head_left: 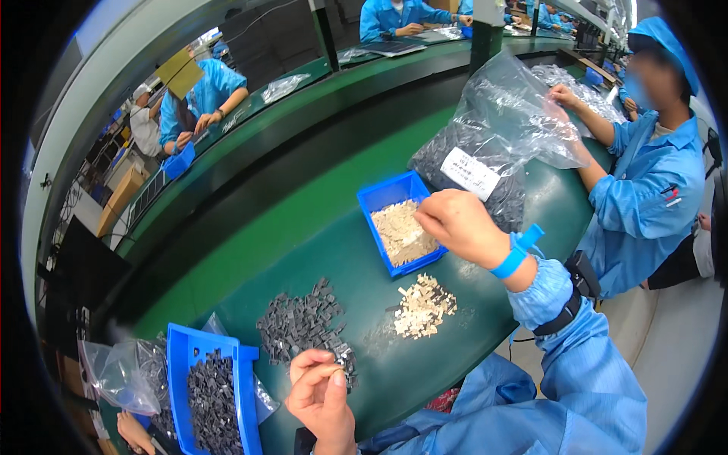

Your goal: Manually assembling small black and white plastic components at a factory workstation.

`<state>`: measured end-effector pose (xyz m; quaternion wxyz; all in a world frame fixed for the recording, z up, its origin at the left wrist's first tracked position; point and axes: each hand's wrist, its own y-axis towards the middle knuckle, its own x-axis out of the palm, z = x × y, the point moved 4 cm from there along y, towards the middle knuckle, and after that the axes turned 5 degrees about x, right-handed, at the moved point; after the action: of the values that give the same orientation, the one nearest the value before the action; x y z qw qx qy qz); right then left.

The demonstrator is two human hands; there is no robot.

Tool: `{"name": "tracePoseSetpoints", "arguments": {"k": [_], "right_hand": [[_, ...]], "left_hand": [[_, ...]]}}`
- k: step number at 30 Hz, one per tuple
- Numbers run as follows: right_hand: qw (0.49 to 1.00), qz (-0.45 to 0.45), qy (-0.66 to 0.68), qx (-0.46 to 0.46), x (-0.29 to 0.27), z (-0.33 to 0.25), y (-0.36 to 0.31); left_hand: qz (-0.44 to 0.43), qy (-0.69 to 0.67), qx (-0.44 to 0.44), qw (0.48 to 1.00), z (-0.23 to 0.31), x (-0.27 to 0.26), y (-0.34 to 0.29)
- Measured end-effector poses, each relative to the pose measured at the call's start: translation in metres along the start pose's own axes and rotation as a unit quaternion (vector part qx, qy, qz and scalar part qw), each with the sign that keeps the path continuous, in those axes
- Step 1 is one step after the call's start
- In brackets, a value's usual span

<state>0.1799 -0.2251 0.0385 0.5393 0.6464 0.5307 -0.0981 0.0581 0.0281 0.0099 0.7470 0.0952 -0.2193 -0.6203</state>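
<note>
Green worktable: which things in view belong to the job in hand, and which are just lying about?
Likely in use:
Blue bin of cream pieces, right hand above it
Loose cream pile
Loose black pile, left hand near it
Blue bin of black pieces

Probably just lying about:
Cardboard box, left background
Clear packaging, far side

Right hand (466,227) at blue bin (418,263) of beige pieces (396,227), left hand (322,398) near black pieces (299,322), green table (413,360)

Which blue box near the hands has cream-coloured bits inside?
The blue box by the right hand: it holds cream pieces. The other box, left of the left hand, holds black pieces.
</note>
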Motion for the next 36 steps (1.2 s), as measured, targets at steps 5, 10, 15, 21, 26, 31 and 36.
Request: {"name": "tracePoseSetpoints", "arguments": {"k": [5,10,15,21,26,31,36], "right_hand": [[0.993,-0.021,-0.113,0.002,0.013,0.009,0.005],[0.989,0.040,-0.145,-0.016,0.036,0.005,0.003],[0.989,-0.061,-0.126,0.035,0.030,0.009,0.001],[0.993,0.071,-0.097,0.006,0.020,0.005,0.001],[0.996,0.075,-0.035,-0.018,0.001,-0.003,-0.005],[0.997,0.073,0.004,-0.006,-0.020,0.006,-0.017],[0.995,0.094,0.033,0.000,-0.043,0.007,-0.020]], "left_hand": [[-0.025,0.167,0.015,0.986,0.018,0.005,0.003],[-0.031,0.121,0.032,0.992,0.004,-0.008,0.001],[-0.052,0.106,0.029,0.993,-0.001,0.003,0.004],[-0.049,0.129,0.067,0.988,0.000,-0.006,0.010],[-0.052,0.122,0.098,0.986,0.000,-0.009,0.012],[-0.044,0.099,0.089,0.990,-0.005,-0.009,0.013],[-0.056,0.095,0.102,0.989,-0.004,-0.007,0.013]]}}
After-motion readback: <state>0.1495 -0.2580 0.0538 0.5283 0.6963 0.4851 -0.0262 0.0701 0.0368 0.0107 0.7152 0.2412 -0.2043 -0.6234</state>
